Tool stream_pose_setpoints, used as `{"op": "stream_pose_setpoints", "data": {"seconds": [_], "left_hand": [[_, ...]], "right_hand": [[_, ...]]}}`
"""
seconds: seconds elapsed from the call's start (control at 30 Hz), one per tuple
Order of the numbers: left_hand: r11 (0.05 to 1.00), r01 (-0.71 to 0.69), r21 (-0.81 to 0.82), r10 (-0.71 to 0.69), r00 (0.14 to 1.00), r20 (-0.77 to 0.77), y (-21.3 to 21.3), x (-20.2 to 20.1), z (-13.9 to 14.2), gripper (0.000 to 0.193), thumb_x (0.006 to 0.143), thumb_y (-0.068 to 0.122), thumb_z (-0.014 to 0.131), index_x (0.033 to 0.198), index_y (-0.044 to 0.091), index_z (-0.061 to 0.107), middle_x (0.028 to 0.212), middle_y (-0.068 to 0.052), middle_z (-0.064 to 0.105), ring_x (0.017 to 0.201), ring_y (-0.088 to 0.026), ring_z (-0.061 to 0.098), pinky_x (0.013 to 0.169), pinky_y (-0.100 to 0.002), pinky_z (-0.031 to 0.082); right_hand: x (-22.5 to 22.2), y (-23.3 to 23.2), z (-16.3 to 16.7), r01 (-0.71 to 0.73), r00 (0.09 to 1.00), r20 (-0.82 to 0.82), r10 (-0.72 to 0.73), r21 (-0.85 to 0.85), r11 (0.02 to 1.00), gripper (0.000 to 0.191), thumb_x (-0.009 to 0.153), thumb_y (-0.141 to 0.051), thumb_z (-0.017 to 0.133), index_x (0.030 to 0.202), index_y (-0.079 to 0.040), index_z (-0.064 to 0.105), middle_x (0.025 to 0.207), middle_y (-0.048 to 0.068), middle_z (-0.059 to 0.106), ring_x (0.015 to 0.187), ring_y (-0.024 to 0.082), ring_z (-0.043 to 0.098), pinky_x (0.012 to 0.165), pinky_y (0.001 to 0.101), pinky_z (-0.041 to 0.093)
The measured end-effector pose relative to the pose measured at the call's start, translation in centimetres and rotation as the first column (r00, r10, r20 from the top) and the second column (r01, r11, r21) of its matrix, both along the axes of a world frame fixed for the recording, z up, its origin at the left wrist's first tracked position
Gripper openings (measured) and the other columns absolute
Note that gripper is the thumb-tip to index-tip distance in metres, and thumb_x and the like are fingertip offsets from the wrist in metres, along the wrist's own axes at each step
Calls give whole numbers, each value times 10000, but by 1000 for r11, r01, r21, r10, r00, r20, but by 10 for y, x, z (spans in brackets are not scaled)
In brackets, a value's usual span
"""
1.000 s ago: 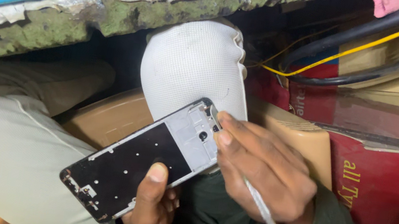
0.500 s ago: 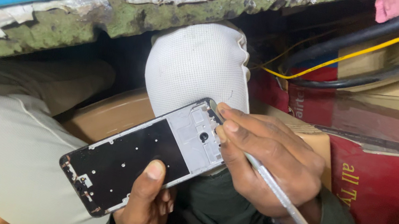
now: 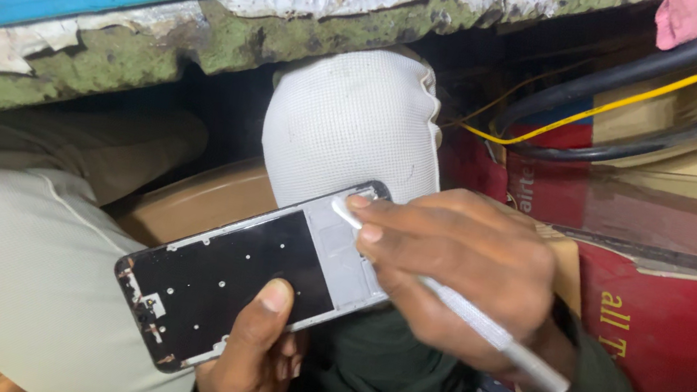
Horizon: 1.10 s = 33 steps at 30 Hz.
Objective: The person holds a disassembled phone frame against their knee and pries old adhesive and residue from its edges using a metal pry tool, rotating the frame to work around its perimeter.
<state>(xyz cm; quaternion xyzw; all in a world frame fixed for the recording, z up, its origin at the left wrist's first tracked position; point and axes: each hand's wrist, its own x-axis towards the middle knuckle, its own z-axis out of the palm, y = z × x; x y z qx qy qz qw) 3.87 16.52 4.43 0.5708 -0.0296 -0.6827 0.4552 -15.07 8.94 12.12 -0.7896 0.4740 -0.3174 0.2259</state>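
Stripped black-and-grey phone frame (image 3: pixel 247 278), held from below by the left hand (image 3: pixel 252 363).
Right hand (image 3: pixel 457 274), fingers closed, presses a slim silver tool (image 3: pixel 478 319) onto its grey end.

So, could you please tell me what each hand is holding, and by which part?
The left hand grips the opened phone frame by its long lower edge, thumb on top. The right hand holds a slim silver tool along its shaft.

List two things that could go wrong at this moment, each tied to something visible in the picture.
1. The left hand grips the phone frame at one edge only, unsupported above the lap; pressure may tip or drop it.
2. The right hand presses the slim white tool tip into the frame's grey upper section; a slip could scratch or bend it.
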Motion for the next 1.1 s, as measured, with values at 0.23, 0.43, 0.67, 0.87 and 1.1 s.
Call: {"op": "stream_pose_setpoints", "data": {"seconds": [0.23,0.43,0.67,0.87,1.1], "left_hand": [[999,0,-33,0,1000,-16,1,-4,-1,267,861,187,686,1053,2,671,635,-30,602,422,-85,465,373,-245,369],[993,22,-118,-22,1000,2,1,-6,-2,245,899,191,688,1033,-14,678,653,-34,617,437,-82,468,384,-240,359],[993,63,-97,-60,998,35,3,-3,-3,253,889,207,699,1020,-8,683,640,-33,617,428,-89,477,373,-243,350],[994,108,-5,-108,994,15,-10,4,7,239,860,195,723,960,-18,683,570,-36,566,389,-97,457,353,-253,341],[921,370,126,-376,926,31,-54,34,25,217,760,148,746,924,15,696,559,-29,572,398,-102,444,345,-272,312]], "right_hand": [[3,5,-1,-48,997,-68,42,-90,995,341,781,63,809,1081,54,646,1072,233,721,913,288,735,753,354,622],[9,9,-3,52,991,-114,-63,-98,994,294,810,74,791,1053,44,628,1047,238,711,926,310,762,756,354,633],[10,8,-3,77,989,-120,-88,-94,993,307,800,61,806,1053,20,637,1064,221,719,884,268,762,714,318,617],[9,13,-4,100,982,-155,-106,-46,994,330,842,26,830,1119,-43,665,1117,175,752,930,229,773,746,304,615],[-6,26,1,182,982,-74,-173,156,971,335,873,-9,773,1165,-94,632,1119,143,747,973,223,789,802,291,642]]}}
